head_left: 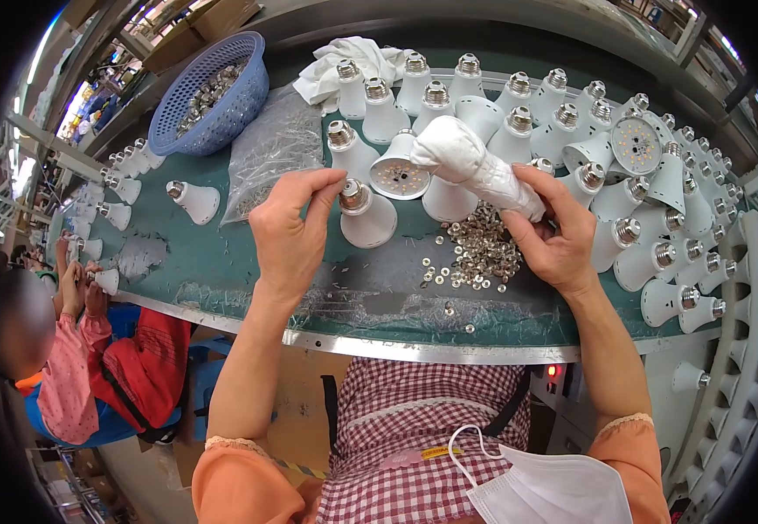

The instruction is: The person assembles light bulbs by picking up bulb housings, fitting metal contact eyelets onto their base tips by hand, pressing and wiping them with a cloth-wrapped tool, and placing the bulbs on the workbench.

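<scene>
My left hand [293, 229] is closed in a pinch, thumb and forefinger right beside the metal screw cap of a white LED bulb [370, 223] that stands cap up. Whatever is between those fingertips is too small to make out. In my right hand [558, 229] is a white cloth-wrapped tool [475, 166], its thick wrapped head pointing up and left. What is inside the cloth is hidden. Below the tool lies a pile of small metal contact pieces [484, 249]. Behind it, another bulb [401, 170] lies tilted, its LED board facing me.
Many white bulbs [658, 227] crowd the bench's right and back. A blue basket [252, 87] of metal parts, a clear plastic bag [278, 144] and a white cloth [326, 74] sit back left. A co-worker's hands [73, 284] handle a bulb at far left.
</scene>
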The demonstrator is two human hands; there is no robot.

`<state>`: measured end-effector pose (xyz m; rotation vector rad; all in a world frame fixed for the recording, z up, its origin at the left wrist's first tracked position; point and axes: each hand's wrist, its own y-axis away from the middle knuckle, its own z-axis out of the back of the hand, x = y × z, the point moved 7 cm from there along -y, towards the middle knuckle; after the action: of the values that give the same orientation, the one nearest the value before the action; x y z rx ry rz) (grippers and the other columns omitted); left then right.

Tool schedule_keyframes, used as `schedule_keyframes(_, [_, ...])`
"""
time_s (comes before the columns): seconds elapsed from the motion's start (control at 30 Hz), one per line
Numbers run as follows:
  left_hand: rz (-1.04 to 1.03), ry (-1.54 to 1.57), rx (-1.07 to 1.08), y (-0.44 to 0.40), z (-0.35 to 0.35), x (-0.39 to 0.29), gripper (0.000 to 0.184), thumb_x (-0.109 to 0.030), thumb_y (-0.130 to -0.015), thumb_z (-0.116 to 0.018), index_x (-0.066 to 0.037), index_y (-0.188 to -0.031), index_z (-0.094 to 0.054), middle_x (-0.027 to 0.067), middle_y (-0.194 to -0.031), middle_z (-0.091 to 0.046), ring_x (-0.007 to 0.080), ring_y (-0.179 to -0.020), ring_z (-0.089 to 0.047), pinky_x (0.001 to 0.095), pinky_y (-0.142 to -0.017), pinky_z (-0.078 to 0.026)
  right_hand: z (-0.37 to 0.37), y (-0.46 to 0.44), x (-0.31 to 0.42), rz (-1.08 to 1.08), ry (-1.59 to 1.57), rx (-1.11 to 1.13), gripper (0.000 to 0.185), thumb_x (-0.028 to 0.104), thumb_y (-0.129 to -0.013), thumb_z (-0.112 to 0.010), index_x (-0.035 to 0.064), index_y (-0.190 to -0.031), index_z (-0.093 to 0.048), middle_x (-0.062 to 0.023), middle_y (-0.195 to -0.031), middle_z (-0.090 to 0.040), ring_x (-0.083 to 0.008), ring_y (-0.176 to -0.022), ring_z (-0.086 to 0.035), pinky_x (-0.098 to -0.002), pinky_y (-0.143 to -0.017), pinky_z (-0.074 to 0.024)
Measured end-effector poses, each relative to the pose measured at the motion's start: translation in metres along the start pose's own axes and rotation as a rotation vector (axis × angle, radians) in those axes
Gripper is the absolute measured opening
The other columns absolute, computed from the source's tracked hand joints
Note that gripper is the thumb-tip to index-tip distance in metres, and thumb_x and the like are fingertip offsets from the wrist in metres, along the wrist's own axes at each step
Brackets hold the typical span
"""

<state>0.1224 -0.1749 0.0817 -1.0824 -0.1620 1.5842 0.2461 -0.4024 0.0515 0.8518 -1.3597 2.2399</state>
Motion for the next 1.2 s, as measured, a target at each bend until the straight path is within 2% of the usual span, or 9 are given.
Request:
schedule_keyframes(0.27, [-0.236,-0.083,0.043,0.004,0.000,-0.012,0.013,0.000,-0.079,-0.063,0.001,-0.093,-0.065,0.0085,-0.088,-0.066,0.0135,-0.081,-0.061,0.0263,-0.073,-0.047,-0.001,0.000,-0.001,-0.007,-0.005,-0.008,0.042,0.003,-0.070,-0.070,0.0044,-0.110,-0.059,-0.0055,-0.090,-0.065,-0.0024,-0.054,-0.048,-0.0162,-0.045,-0.0399])
schedule_keyframes(0.37, [-0.015,0.157,0.090,0.003,0.000,0.004,0.013,-0.004,-0.082,-0.062,0.003,-0.094,-0.064,0.0072,-0.090,-0.066,0.0137,-0.082,-0.060,0.0262,-0.075,-0.046,-0.002,0.000,-0.001,-0.012,-0.008,0.001,0.042,0.003,-0.070,-0.070,0.0043,-0.110,-0.059,-0.0055,-0.090,-0.065,-0.0022,-0.054,-0.048,-0.0161,-0.045,-0.0398])
schedule_keyframes(0.43, [0.291,0.384,0.204,-0.003,-0.007,0.016,0.012,-0.008,-0.082,-0.064,0.001,-0.091,-0.065,0.0051,-0.089,-0.065,0.0120,-0.081,-0.059,0.0238,-0.075,-0.045,-0.002,0.001,-0.001,-0.020,-0.007,0.007,0.042,0.003,-0.070,-0.070,0.0043,-0.110,-0.059,-0.0054,-0.090,-0.065,-0.0021,-0.054,-0.048,-0.0160,-0.045,-0.0398])
schedule_keyframes(0.47, [0.291,0.384,0.201,-0.006,-0.006,0.018,0.012,-0.008,-0.082,-0.064,0.001,-0.091,-0.065,0.0051,-0.089,-0.065,0.0120,-0.081,-0.059,0.0238,-0.075,-0.045,-0.002,0.001,-0.001,-0.028,-0.008,0.013,0.042,0.003,-0.070,-0.070,0.0043,-0.110,-0.059,-0.0053,-0.090,-0.065,-0.0019,-0.053,-0.048,-0.0159,-0.045,-0.0397])
schedule_keyframes(0.53, [0.493,0.565,0.377,-0.006,-0.020,0.032,0.012,-0.010,-0.081,-0.066,-0.001,-0.089,-0.065,0.0035,-0.084,-0.064,0.0102,-0.079,-0.058,0.0219,-0.073,-0.044,-0.002,0.001,-0.002,-0.027,-0.002,0.011,0.042,0.003,-0.070,-0.070,0.0043,-0.110,-0.059,-0.0052,-0.090,-0.065,-0.0017,-0.053,-0.048,-0.0158,-0.045,-0.0396])
schedule_keyframes(0.67, [0.643,0.679,0.543,-0.016,-0.029,0.048,0.014,-0.012,-0.080,-0.067,-0.003,-0.091,-0.064,0.0033,-0.080,-0.063,0.0094,-0.078,-0.058,0.0227,-0.072,-0.045,-0.002,0.000,-0.002,-0.033,-0.019,-0.008,0.041,0.002,-0.070,-0.070,0.0044,-0.110,-0.059,-0.0045,-0.088,-0.064,-0.0012,-0.052,-0.046,-0.0157,-0.044,-0.0384])
schedule_keyframes(0.83, [1.013,0.690,0.799,-0.009,-0.034,0.038,0.024,-0.016,-0.084,-0.063,-0.003,-0.104,-0.060,0.0032,-0.075,-0.062,0.0103,-0.065,-0.062,0.0233,-0.059,-0.053,-0.003,0.001,-0.002,-0.033,-0.022,0.010,0.042,0.002,-0.070,-0.070,0.0044,-0.110,-0.059,-0.0044,-0.086,-0.064,-0.0013,-0.051,-0.045,-0.0161,-0.044,-0.0372])
schedule_keyframes(1.1, [0.971,0.553,0.870,-0.013,-0.037,0.036,0.026,-0.020,-0.084,-0.063,-0.002,-0.104,-0.060,0.0025,-0.069,-0.059,0.0112,-0.059,-0.062,0.0225,-0.055,-0.054,-0.009,-0.006,0.015,-0.030,-0.044,0.047,0.042,0.003,-0.071,-0.069,0.0044,-0.112,-0.058,-0.0037,-0.085,-0.063,-0.0026,-0.054,-0.049,-0.0166,-0.046,-0.0395])
schedule_keyframes(1.2, [0.922,0.604,0.825,-0.007,-0.035,0.038,0.029,-0.022,-0.083,-0.065,-0.002,-0.103,-0.060,0.0022,-0.070,-0.058,0.0102,-0.060,-0.061,0.0226,-0.057,-0.053,-0.025,-0.015,0.024,-0.142,-0.125,0.220,0.040,0.007,-0.076,-0.066,0.0074,-0.115,-0.056,-0.0096,-0.087,-0.064,-0.0087,-0.060,-0.055,-0.0215,-0.052,-0.0462])
